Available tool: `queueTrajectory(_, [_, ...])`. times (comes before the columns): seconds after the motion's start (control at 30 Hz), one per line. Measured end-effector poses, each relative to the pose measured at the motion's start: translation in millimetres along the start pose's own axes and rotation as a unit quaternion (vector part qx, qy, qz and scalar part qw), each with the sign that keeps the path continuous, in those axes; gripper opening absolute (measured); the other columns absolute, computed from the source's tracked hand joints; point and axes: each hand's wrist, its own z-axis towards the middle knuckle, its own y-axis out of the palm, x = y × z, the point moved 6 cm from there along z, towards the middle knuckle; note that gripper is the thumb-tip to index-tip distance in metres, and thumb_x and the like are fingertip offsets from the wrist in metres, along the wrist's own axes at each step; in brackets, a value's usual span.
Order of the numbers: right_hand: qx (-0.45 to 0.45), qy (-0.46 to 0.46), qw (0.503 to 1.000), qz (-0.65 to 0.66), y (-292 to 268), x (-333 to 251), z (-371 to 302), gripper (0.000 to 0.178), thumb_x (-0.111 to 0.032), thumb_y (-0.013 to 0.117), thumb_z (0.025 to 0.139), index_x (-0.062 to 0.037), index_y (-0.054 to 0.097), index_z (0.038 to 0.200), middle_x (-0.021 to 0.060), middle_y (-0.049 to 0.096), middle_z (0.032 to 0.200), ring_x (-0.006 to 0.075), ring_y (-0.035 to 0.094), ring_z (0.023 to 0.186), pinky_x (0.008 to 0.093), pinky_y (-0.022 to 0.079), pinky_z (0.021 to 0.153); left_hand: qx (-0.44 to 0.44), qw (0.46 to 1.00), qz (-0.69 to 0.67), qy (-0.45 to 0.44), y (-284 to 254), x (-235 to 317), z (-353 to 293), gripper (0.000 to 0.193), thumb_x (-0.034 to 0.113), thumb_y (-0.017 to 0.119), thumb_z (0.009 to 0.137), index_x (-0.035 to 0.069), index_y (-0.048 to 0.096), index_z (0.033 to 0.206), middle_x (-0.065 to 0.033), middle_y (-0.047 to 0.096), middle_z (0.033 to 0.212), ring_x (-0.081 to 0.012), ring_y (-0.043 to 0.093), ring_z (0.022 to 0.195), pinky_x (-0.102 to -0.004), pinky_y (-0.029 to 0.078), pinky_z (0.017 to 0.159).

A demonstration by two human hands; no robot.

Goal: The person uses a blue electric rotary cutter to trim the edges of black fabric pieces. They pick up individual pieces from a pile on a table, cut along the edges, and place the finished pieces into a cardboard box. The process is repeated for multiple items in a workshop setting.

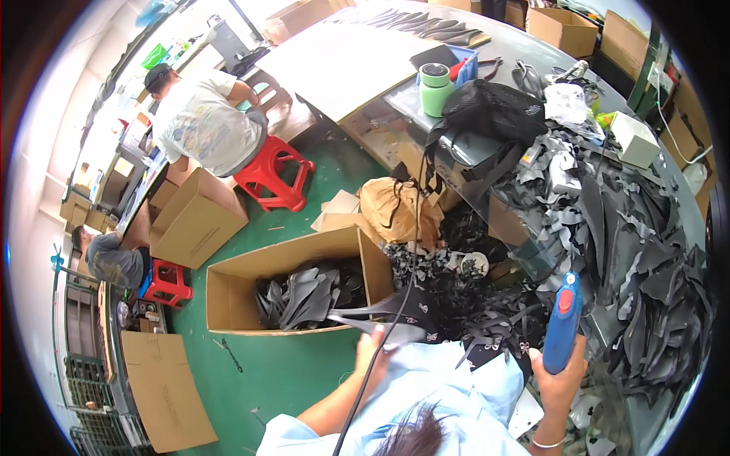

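Observation:
My left hand (370,351) is closed on thin, curved grey pieces (399,333), whose tips reach over the near right edge of an open cardboard box (224,300). Inside that box lie several similar dark grey pieces (308,295). At the right, my right hand (561,376) grips a blue handheld power tool (561,327) with a red button, held upright; its working end is hard to make out. Beside it, a large heap of dark grey cut pieces and scraps (658,296) covers the worktable.
Grey scraps (456,296) pile up between box and table, near a brown paper bag (399,209). A black cord (407,296) crosses in front of me. On the table stand a green bottle (436,90) and black mesh bag (494,110). Two people sit on red stools (277,175) leftward.

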Motion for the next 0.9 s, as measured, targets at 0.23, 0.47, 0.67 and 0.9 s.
queueTrajectory(0.23, [-0.005, 0.001, 1.000, -0.012, 4, -2, 0, 0.043, -0.010, 0.077, 0.064, -0.0018, 0.049, 0.094, 0.0140, 0.062, 0.072, 0.0310, 0.063, 0.065, 0.0382, 0.048, 0.063, 0.134, 0.952, -0.236, 0.140, -130, 65, 90, 0.030, 0.027, 0.052, 0.094, 0.007, 0.044, 0.115, -0.0107, 0.059, 0.104, -0.0287, 0.062, 0.089, -0.0395, 0.057, 0.071])
queueTrajectory(0.47, [-0.006, 0.031, 0.999, -0.020, 1, 15, -5, 0.045, -0.018, 0.080, 0.063, -0.0025, 0.050, 0.093, 0.0147, 0.062, 0.071, 0.0333, 0.063, 0.066, 0.0396, 0.049, 0.062, -0.118, 0.957, 0.263, 0.020, 22, -5, 59, 0.018, 0.021, 0.056, 0.091, 0.005, 0.058, 0.097, -0.0077, 0.064, 0.080, -0.0159, 0.063, 0.069, -0.0283, 0.051, 0.057])
queueTrajectory(0.67, [0.005, -0.032, 0.999, -0.043, -6, 6, 2, 0.048, -0.031, 0.081, 0.063, -0.0050, 0.052, 0.092, 0.0132, 0.061, 0.069, 0.0321, 0.062, 0.062, 0.0398, 0.049, 0.058, -0.429, 0.827, 0.279, 0.234, 266, 33, -95, 0.019, 0.019, 0.053, 0.093, 0.001, 0.061, 0.094, -0.0008, 0.059, 0.072, -0.0068, 0.054, 0.065, -0.0220, 0.045, 0.060])
queueTrajectory(0.9, [0.051, -0.020, 0.997, -0.048, -23, 27, -18, 0.048, -0.028, 0.081, 0.064, -0.0030, 0.052, 0.092, 0.0134, 0.061, 0.066, 0.0313, 0.062, 0.059, 0.0396, 0.050, 0.056, -0.312, 0.827, 0.316, 0.345, 427, 73, -128, 0.044, 0.038, 0.063, 0.084, -0.001, 0.052, 0.103, -0.0116, 0.059, 0.093, -0.0206, 0.059, 0.080, -0.0307, 0.048, 0.071])
